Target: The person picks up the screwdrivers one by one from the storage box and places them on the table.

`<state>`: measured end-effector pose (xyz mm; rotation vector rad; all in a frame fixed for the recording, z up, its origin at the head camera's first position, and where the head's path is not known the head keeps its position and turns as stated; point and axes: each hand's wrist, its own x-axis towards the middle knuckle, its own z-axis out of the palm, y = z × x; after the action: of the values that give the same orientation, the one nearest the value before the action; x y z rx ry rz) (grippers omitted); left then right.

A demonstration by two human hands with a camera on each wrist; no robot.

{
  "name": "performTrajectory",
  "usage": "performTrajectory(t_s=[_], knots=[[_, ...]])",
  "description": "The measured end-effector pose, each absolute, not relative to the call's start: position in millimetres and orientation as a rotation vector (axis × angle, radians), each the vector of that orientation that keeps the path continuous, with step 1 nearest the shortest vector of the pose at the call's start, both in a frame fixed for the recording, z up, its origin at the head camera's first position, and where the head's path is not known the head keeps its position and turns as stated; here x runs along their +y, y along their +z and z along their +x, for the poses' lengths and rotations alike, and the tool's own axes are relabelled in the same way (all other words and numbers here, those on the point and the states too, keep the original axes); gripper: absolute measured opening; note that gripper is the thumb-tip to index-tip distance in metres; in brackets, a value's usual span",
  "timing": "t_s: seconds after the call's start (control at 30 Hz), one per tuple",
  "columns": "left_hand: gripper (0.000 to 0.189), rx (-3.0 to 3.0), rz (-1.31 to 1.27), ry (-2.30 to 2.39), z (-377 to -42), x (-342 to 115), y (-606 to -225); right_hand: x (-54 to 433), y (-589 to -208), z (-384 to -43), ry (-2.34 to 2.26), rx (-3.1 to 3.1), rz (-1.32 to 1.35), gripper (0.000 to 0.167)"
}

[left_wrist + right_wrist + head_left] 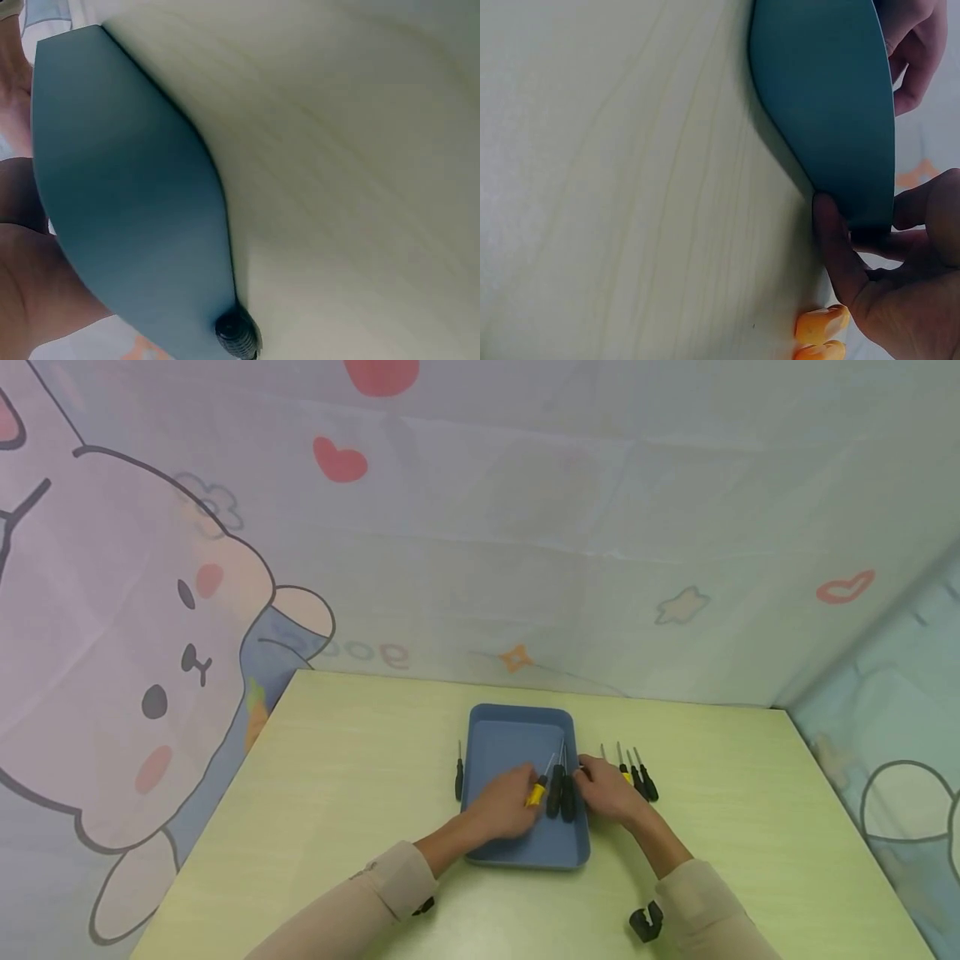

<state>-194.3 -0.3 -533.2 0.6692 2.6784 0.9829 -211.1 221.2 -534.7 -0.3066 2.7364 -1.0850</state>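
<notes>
A blue tray (pixel 513 852) lies on the table with two black-handled screwdrivers (pixel 555 793) side by side in its right half. Over the tray, my left hand (pixel 506 803) holds a screwdriver with a yellow-and-black handle (pixel 536 793), its shaft pointing away; the fingers are slightly blurred. The left wrist view shows part of that hand (pixel 45 277) behind the tray wall. My right hand (pixel 609 789) grips the tray's right rim, and in the right wrist view its thumb (pixel 834 232) is outside the wall with fingers on the inner side.
A black screwdriver (pixel 459 777) lies along the tray's left side. Several more screwdrivers (pixel 645 781) lie right of the tray, partly behind the right hand. Orange-yellow handles (pixel 821 326) show below that hand in its wrist view. A printed cloth (pixel 525 527) hangs behind the table.
</notes>
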Motion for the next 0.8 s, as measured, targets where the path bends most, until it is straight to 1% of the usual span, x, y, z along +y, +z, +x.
performTrajectory(t_s=[0.4,0.67,0.8], knots=[[0.037,2.637,0.643,1.077,-193,-9,-523,220,-535,-212,-1.083,2.741,-0.28,0.019],[0.036,2.639,0.634,1.105,-191,-14,-515,220,-537,-212,-1.096,2.728,-0.295,0.021],[0.035,2.613,0.665,1.124,-189,-19,-510,221,-538,-213,-1.102,2.725,-0.294,0.02]])
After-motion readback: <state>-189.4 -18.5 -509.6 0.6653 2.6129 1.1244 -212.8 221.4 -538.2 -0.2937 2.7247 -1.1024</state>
